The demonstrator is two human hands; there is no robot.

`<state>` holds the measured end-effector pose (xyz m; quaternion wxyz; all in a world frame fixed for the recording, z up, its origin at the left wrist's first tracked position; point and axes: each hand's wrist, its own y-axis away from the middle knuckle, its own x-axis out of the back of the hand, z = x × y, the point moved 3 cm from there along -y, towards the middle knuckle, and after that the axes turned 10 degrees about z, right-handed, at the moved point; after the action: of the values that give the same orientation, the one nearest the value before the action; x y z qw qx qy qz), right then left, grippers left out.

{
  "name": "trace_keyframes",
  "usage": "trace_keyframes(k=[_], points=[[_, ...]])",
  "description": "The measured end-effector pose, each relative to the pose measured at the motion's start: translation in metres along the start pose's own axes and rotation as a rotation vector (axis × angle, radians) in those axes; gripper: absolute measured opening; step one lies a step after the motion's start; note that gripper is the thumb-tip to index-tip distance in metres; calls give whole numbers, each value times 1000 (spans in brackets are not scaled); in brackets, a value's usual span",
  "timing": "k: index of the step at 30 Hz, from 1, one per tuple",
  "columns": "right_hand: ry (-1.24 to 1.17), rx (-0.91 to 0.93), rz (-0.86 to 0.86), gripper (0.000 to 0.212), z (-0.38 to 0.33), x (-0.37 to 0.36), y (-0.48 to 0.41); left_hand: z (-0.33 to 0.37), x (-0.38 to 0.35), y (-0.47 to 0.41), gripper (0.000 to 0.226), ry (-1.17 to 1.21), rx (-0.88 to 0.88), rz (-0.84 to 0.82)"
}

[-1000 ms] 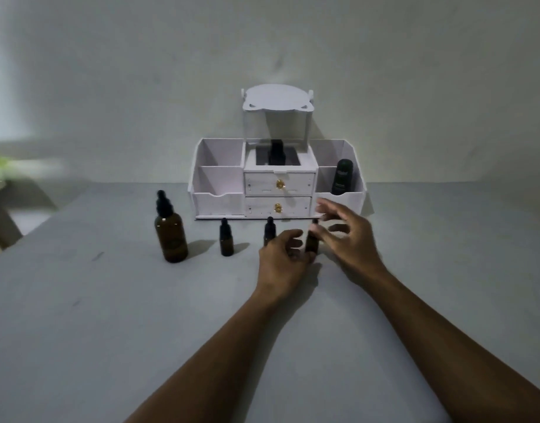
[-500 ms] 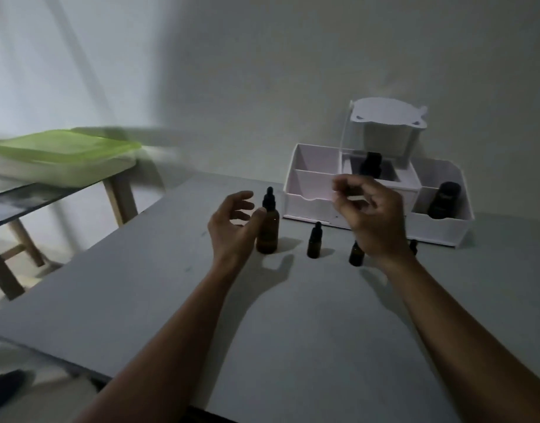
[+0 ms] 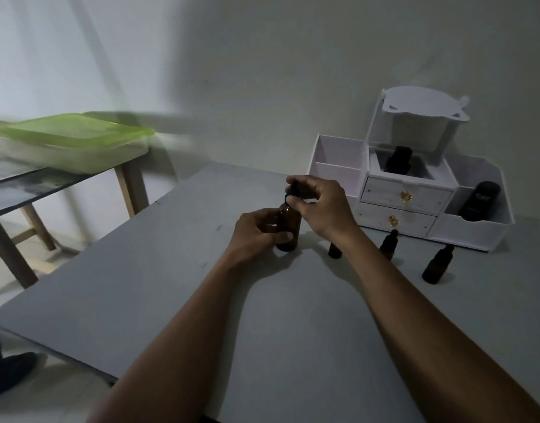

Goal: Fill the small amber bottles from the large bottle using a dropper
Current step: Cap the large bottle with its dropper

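Fingers of my right hand curl over the black dropper cap of the large amber bottle, pinching it from above. My left hand wraps the bottle's body from the left and steadies it upright on the grey table. I judge this grip is meant to stop the base spinning or tipping as the cap unscrews.

Three small bottles stand to the right. The left small bottle is half hidden behind my right wrist. The middle small bottle is just in front of the white drawer organizer, and the right small bottle is nearer me. They are near enough for a short carry of the dropper, but my forearm hangs over the closest one, so a careless swing could knock it.

The table's left edge is well apart from the large bottle, and open grey surface lies toward me. Beyond that edge a green-lidded container sits on a side table.
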<state>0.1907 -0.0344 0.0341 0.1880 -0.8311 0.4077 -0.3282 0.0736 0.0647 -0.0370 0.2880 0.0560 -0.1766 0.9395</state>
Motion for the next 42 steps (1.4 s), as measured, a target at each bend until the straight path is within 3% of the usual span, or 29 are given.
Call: trace_keyframes(k=[4, 9, 14, 19, 26, 30, 37, 42], points=[[-6, -7, 63, 35, 5, -1, 0, 0, 0, -1, 53, -19, -22, -4], [-43, -13, 103, 49, 3, -2, 0, -1, 1, 0, 54, -8, 7, -11], [-38, 57, 121, 34, 5, -3, 3, -2, -1, -2, 55, -3, 20, -5], [-46, 31, 160, 44, 7, -7, 4, -3, -1, -2, 56, -19, 13, -15], [-58, 42, 146, 38, 9, -5, 5, 0, -2, 0, 55, -3, 29, -9], [-67, 34, 162, 49, 9, -7, 4, 0, -2, -1, 54, -17, 5, -11], [-84, 39, 139, 36, 9, -4, 4, 0, -4, -2, 54, -17, 20, 1], [-94, 22, 159, 44, 12, -7, 4, 0, -7, -2, 51, -30, 23, 11]])
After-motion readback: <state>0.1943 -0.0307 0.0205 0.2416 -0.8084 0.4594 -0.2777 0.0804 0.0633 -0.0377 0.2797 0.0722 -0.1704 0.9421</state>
